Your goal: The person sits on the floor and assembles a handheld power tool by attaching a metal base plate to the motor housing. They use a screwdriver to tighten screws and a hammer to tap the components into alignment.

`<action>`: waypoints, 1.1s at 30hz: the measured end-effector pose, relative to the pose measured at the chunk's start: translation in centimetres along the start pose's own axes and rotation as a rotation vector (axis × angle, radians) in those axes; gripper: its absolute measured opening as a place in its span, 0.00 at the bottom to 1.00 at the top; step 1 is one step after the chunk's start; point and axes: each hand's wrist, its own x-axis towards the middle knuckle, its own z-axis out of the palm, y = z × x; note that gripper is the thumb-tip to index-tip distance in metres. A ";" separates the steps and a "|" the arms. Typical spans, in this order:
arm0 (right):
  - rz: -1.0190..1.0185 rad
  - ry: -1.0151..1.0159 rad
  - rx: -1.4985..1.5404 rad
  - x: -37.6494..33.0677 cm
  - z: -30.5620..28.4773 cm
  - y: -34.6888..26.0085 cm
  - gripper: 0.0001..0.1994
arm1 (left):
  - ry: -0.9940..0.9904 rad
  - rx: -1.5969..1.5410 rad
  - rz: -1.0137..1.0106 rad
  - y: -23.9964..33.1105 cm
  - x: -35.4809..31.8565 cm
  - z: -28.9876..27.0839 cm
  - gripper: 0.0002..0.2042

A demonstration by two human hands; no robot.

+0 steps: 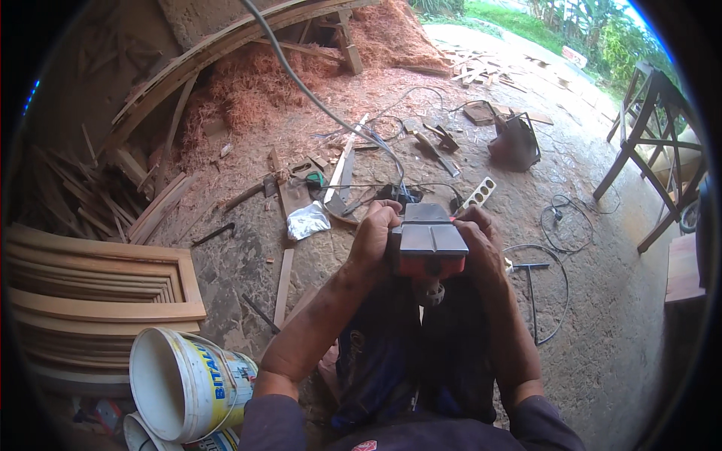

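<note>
An electric hand planer [434, 239] is held up in front of my body, its flat grey sole turned upward and its red housing below. My left hand [373, 234] is closed around its left side. The fingers of my right hand [481, 231] wrap its right side. The underside of the tool and parts of my fingers are hidden. Just beyond it on the floor lie dark cables and a white power strip [480, 193]. A crumpled white plastic bag [307, 222] rests to the left, near a handsaw [299, 167].
Curved wooden frames [180, 282] are stacked at left, behind a tilted white bucket [160, 383]. Pink wood shavings [248, 98] heap at the back. A chisel-like tool [438, 154] lies beyond the planer. A dark trestle [647, 143] stands right; a cable [565, 297] loops beside a T-shaped metal bar [532, 289].
</note>
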 end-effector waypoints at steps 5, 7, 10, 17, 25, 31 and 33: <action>0.022 -0.013 -0.003 -0.2 1.2 -1.6 0.08 | -0.055 0.155 0.163 -1.7 2.1 -3.1 0.16; 0.002 -0.006 -0.033 -0.4 0.8 -1.9 0.07 | -0.051 0.060 0.063 -1.1 1.5 -2.2 0.16; -0.019 -0.005 -0.038 -0.4 0.4 -1.7 0.07 | -0.052 -0.002 0.006 -1.1 1.8 -2.0 0.15; -0.078 0.008 -0.070 -0.2 0.7 -1.3 0.06 | -0.006 0.016 0.038 -0.5 1.0 -1.2 0.08; -0.053 -0.008 -0.005 -0.1 0.6 -0.8 0.05 | -0.091 0.298 0.227 -1.5 1.9 -2.8 0.06; -0.059 -0.011 -0.011 0.0 0.5 -0.5 0.06 | -0.063 0.227 0.185 -1.6 2.1 -3.1 0.04; -0.043 -0.012 0.016 -0.1 0.5 -0.6 0.06 | -0.028 0.072 0.112 -1.6 2.0 -2.7 0.08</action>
